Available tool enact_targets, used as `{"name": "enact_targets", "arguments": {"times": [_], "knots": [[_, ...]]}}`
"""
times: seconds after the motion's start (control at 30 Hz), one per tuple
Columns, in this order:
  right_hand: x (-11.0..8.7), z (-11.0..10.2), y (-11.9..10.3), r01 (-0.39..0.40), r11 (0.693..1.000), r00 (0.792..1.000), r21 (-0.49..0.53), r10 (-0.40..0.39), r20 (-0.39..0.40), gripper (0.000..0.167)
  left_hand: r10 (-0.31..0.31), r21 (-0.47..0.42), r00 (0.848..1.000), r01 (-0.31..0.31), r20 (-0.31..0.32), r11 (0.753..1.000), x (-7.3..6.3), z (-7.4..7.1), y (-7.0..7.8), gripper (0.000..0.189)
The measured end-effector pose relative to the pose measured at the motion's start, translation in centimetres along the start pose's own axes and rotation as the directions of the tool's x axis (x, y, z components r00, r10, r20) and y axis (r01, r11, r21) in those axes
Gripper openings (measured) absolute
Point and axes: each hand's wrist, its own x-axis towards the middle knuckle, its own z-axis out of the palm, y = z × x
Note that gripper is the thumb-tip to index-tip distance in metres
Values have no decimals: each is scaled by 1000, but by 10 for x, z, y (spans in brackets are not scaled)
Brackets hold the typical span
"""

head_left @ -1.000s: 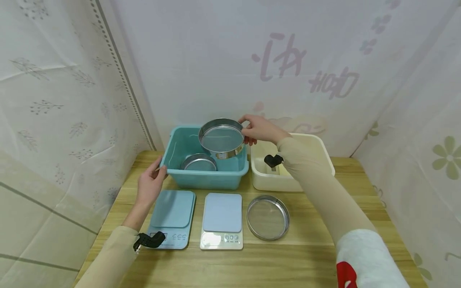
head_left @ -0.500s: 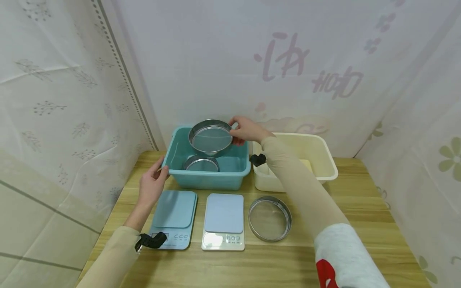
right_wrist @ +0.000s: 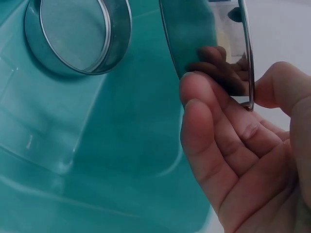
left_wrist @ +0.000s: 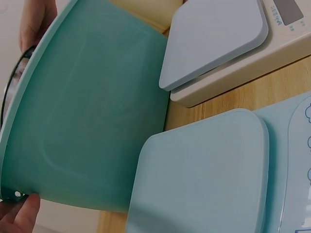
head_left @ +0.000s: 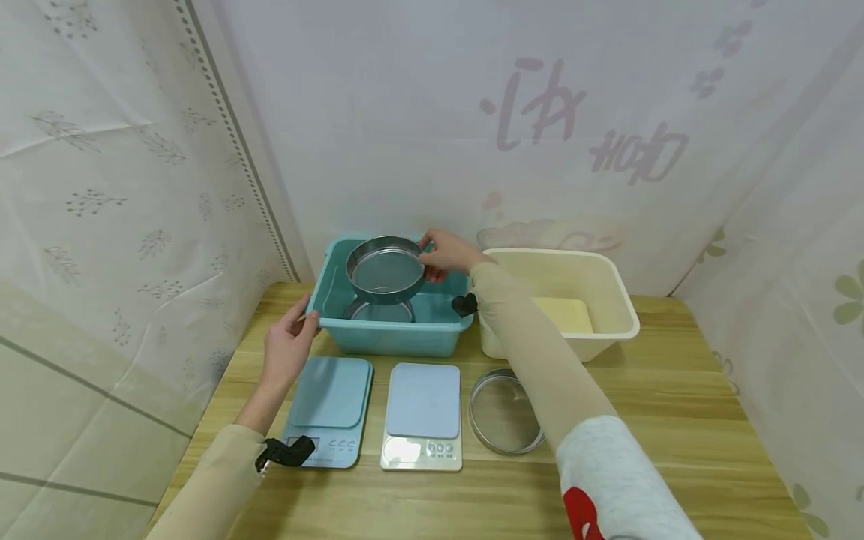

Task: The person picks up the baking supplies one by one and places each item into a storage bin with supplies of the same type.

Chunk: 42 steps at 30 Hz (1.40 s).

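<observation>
My right hand pinches a round metal sieve by its right side and holds it tilted over the teal plastic basin. In the right wrist view the thumb is on one side of the sieve's shiny wall and the fingers on the other. A second sieve lies inside the basin, partly hidden by the held one in the head view. At the basin's left front corner, my left hand grips the rim; its fingertips show at the edge in the left wrist view.
A light blue kitchen scale and a white one lie in front of the basin. Right of them is a third sieve, partly behind my right forearm. A cream basin holding a yellow block stands at the right.
My right hand has carried the sieve leftward and lower over the teal basin. More of the cream basin now shows. My left hand stays on the rim.
</observation>
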Motion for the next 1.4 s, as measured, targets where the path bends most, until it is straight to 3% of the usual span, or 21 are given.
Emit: {"name": "enact_targets", "arguments": {"times": [0.4,0.77,1.07,1.4], "knots": [[14,23,11,-41,999,999,31,41,16,34,-5,11,1000,5,-2,1000,1,-1,-3,50],[20,35,13,-82,996,993,21,80,83,34,-3,2,1000,3,-4,1000,0,-1,0,50],[16,39,4,-88,995,987,-47,93,128,38,-30,29,1000,30,-4,999,-1,-1,0,51],[18,42,-3,-113,987,978,-110,130,165,38,-3,-7,1000,3,-17,1000,-2,0,2,50]]}}
